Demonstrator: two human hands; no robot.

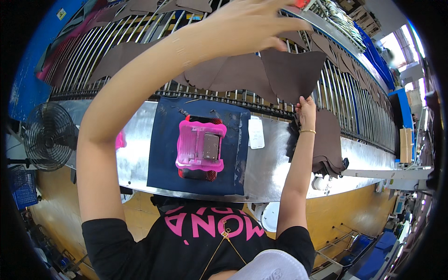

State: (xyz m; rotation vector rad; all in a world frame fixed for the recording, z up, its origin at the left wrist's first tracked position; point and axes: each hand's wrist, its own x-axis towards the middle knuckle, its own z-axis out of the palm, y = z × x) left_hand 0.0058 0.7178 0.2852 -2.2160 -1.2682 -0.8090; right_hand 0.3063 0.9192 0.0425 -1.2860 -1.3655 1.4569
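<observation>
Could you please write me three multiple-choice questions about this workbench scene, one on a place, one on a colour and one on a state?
1. Where does the pink plastic fixture sit?
A. on the dark blue mat
B. on the roller rack
C. on the floor

2. What colour is the cut piece that the hands handle?
A. white
B. dark brown
C. yellow

3. How is the right hand engaged?
A. resting flat on the bench
B. holding the fan
C. pinching the lower edge of the cut piece

Answers:
1. A, the fixture lies in the middle of the mat on the metal bench.
2. B, the piece is dark brown, like the others lying on the roller rack.
3. C, its fingertips close on the piece's lower edge, while the left hand reaches over its top.
</observation>
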